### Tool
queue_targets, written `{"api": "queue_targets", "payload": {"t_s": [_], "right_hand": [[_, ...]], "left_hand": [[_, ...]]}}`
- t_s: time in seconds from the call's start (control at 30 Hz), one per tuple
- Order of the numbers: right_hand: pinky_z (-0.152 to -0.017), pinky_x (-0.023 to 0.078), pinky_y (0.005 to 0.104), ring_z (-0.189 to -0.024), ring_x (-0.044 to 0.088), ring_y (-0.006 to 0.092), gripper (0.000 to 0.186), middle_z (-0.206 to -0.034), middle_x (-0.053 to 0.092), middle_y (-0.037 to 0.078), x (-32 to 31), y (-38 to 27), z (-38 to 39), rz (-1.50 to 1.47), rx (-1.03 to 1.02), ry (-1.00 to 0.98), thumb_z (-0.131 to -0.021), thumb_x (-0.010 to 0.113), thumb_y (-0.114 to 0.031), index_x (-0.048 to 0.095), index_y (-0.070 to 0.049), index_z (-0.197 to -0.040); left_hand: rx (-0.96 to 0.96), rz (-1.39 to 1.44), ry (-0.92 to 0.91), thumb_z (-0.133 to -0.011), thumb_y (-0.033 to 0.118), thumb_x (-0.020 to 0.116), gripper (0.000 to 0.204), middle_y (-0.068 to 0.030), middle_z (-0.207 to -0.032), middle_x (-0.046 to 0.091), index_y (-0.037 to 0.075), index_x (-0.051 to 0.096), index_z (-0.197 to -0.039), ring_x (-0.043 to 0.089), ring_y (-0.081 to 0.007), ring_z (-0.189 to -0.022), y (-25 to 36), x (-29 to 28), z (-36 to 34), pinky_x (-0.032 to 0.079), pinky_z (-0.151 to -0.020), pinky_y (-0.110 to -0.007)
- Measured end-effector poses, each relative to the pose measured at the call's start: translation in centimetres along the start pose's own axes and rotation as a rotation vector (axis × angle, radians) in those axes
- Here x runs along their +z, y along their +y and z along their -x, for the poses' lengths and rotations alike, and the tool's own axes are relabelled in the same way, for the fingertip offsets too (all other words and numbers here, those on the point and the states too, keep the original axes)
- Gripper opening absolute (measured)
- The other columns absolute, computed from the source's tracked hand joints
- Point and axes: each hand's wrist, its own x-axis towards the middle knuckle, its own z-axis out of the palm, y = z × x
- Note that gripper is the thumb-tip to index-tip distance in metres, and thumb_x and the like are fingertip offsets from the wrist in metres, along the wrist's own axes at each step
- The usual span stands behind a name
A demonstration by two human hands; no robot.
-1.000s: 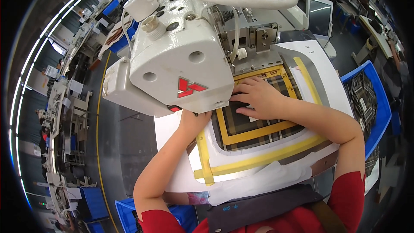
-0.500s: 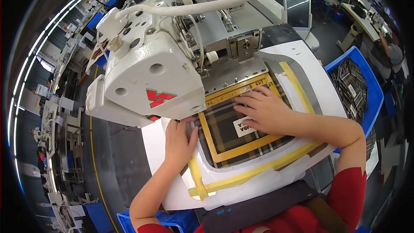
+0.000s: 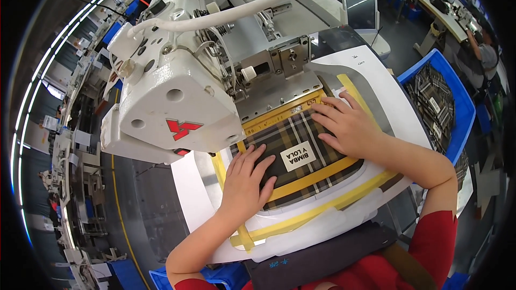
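A dark plaid fabric piece (image 3: 279, 135) with a white label (image 3: 299, 156) lies flat within a yellow clamp frame (image 3: 312, 178) on the sewing machine's bed. My left hand (image 3: 244, 182) rests spread over the left side of the plaid and frame, fingertips on the cloth. On the right side, my right hand (image 3: 352, 129) lies with fingers apart, its tips on the fabric and near the frame's upper right corner. Neither hand grips anything. Parts of the frame's left and right sides are hidden under my hands.
The white sewing machine head (image 3: 177, 96) stands close above my left hand. A white sheet (image 3: 392, 113) with yellow tape strips (image 3: 322, 212) surrounds the frame. At right, a blue bin (image 3: 465, 118) holds several plaid pieces. Behind stands a screen (image 3: 360, 8); another person (image 3: 486, 53) works far right.
My left hand has moved right from the frame's left edge onto the plaid. My right hand has drawn back to the right, uncovering the label. The whole view has shifted slightly.
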Motion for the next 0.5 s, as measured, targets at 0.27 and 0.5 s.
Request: {"api": "queue_targets", "payload": {"t_s": [0.27, 0.5], "right_hand": [[-0.109, 0.03, 0.0478, -0.124, 0.048, 0.025, 0.043, -0.129, 0.057, 0.009, -0.1, -0.2, 0.4, 0.041, 0.034, -0.048, -0.085, 0.065, -0.03, 0.06, -0.004, -0.119], [-0.109, 0.029, 0.0465, -0.123, 0.048, 0.0242, 0.042, -0.129, 0.057, 0.008, 0.0, -0.2, 0.4, 0.029, 0.026, -0.022, -0.085, 0.065, -0.029, 0.06, -0.005, -0.119]], "left_hand": [[0.042, -0.02, -0.082, -0.082, 0.022, 0.067, 0.045, -0.0141, -0.137, 0.048, 0.007, 0.056, -0.123, 0.044, -0.0355, -0.128, 0.8, -0.4, -2.3, 0.033, -0.108, -0.048], [0.096, 0.011, -0.025, -0.085, 0.028, 0.066, 0.05, -0.015, -0.136, 0.048, 0.004, 0.053, -0.127, 0.045, -0.0337, -0.126, 1.4, 3.2, -7.1, 0.037, -0.104, -0.042]]}}
